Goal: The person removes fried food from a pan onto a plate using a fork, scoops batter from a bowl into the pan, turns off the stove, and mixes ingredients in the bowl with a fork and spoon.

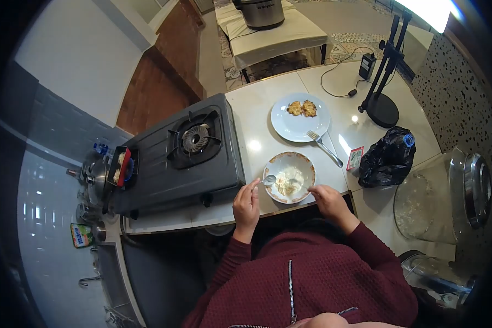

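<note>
My left hand [246,206] is closed on the handle of a spoon [269,180], whose bowl hangs over the left side of a patterned bowl [271,164]. A pale, creamy mixture [290,181] lies in that bowl. My right hand [330,202] is at the bowl's right rim, fingers pressed together; what they grip, if anything, is too small to tell. Behind the bowl stands a white plate [284,123] with two browned fritters [302,108]. A fork [327,150] leans on the plate's front right edge.
To the left is a gas stove [158,174] with a red pan [122,165] at its far left burner. On the right stand a black plastic bag [387,161], a small packet [355,158], a lamp stand [381,109] and a large glass jar [429,199].
</note>
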### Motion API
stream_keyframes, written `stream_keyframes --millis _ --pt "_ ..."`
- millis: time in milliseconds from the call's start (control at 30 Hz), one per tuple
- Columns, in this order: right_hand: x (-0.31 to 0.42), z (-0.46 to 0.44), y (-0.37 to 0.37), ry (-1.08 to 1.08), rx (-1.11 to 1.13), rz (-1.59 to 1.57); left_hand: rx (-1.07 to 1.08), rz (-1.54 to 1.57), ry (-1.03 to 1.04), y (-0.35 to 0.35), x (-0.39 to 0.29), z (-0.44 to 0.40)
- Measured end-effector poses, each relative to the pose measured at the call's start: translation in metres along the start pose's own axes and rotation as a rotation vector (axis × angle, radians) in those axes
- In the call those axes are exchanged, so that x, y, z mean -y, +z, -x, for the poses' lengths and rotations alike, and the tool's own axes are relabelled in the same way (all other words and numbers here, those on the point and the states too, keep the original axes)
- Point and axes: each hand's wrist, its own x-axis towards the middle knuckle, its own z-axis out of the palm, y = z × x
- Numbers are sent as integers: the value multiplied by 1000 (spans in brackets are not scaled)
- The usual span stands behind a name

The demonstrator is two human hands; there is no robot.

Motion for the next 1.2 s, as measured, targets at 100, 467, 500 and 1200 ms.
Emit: stream_keyframes --millis 100,467,500,1200 --pt "-6 -7 0 -7 -51 31 -5 5 -9 2 3 2" --pt "5 3 4 -60 -30 3 -19 15 2 4 4 0" --pt "3 1 0 -42 -41 25 -19 7 4 4 3 -1" --pt "-9 -17 11 -36 -23 53 -14 -4 52 13 8 -7"
